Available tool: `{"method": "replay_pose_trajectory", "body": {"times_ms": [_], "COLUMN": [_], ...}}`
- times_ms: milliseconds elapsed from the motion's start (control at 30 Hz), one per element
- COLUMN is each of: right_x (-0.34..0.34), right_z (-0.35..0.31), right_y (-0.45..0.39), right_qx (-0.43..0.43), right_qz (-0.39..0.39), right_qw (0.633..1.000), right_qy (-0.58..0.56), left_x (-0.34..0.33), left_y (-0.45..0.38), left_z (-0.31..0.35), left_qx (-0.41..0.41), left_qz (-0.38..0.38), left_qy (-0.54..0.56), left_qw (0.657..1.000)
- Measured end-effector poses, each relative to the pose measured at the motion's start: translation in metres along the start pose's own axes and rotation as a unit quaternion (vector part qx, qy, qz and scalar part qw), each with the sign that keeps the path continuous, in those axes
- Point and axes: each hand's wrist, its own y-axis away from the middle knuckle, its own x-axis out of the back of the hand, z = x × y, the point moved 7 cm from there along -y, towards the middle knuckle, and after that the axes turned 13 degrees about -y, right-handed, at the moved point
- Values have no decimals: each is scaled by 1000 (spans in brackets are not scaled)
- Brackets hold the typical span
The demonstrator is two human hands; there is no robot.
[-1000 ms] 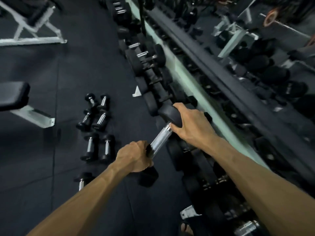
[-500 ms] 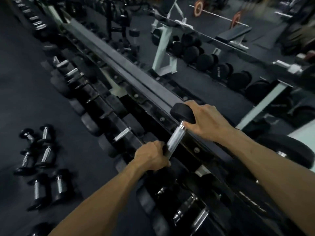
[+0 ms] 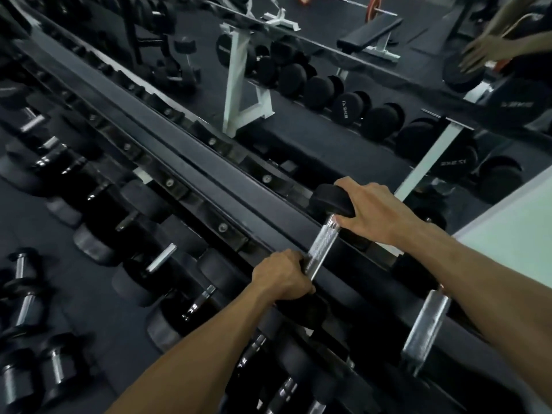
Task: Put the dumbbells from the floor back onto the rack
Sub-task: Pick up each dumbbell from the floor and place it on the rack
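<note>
- Gym: dark rubber floor [image 3: 89,294], a long black rack [image 3: 209,186] against a mirror [image 3: 328,121] that reflects more weights and a bench.
- My left hand [image 3: 282,277] is clenched round the near end of the knurled chrome handle of the dumbbell [image 3: 321,246].
- My right hand [image 3: 375,213] grips the far rubber head, fingers curled over its top, thumb beside the handle collar.
- Dumbbell lies across the rack's top tier between my two hands, far head near the mirror side. Can't tell if it's fully seated.
- Another racked dumbbell [image 3: 425,327] sits just right of my left hand, under my right forearm.
- Loose dumbbells [image 3: 24,300] on the floor, well left of my left hand.
</note>
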Motion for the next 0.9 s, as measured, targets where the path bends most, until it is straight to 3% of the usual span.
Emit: {"method": "replay_pose_trajectory", "body": {"times_ms": [267,567,900], "right_x": [-30,-37,-37], "right_z": [48,45,34], "right_y": [-17,-36,-28], "right_qx": [-31,-27,-35], "right_qz": [-38,-51,-53], "right_qw": [998,998,998], "right_qy": [-41,-1,3], "left_x": [-16,-18,-9], "left_y": [-36,-47,-25], "left_z": [3,-11,-21], "left_qx": [20,9,-4], "left_qz": [-24,-50,38], "left_qy": [-16,15,35], "left_qw": [999,999,999]}}
